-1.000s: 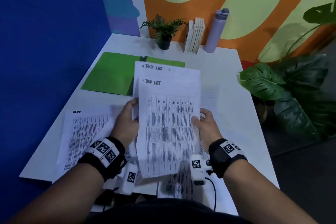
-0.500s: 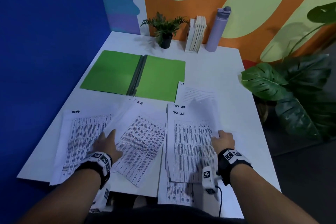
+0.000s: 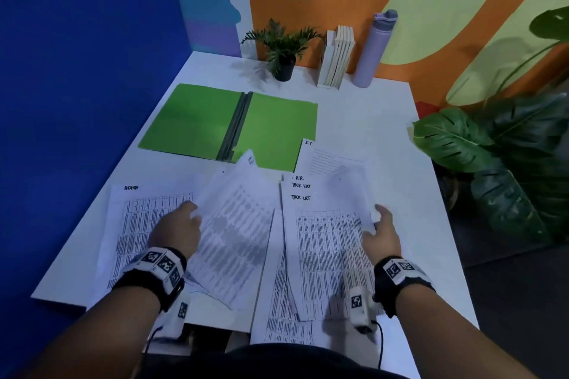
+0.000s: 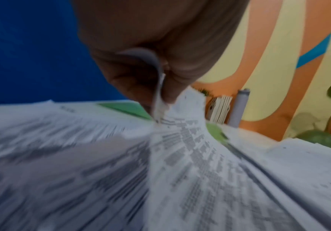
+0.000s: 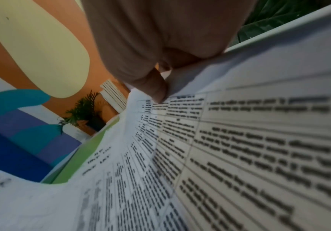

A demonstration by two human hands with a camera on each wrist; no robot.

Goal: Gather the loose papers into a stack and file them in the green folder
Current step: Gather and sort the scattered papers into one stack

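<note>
The green folder [image 3: 197,123] lies open at the back left of the white table [image 3: 369,120]. Printed papers are spread across the near half. My left hand [image 3: 181,228] pinches the left edge of the middle sheet [image 3: 237,224] between thumb and fingers [image 4: 172,87], and the sheet arches up off the table, blurred. Another sheet [image 3: 138,224] lies flat under that hand. My right hand [image 3: 381,232] grips the right edge of the paper stack [image 3: 323,243], thumb [image 5: 154,87] on top, and the stack's far corner curls up. A sheet marked I.T. [image 3: 332,160] lies beyond the stack.
A small potted plant [image 3: 283,49], a row of books [image 3: 337,58] and a lilac bottle [image 3: 374,49] stand along the back wall. A large leafy plant [image 3: 498,144] stands off the table's right edge. A blue wall runs along the left.
The stack I held upright in both hands now lies on the right. My left hand, flat on the middle sheet half a second ago, now pinches and lifts it.
</note>
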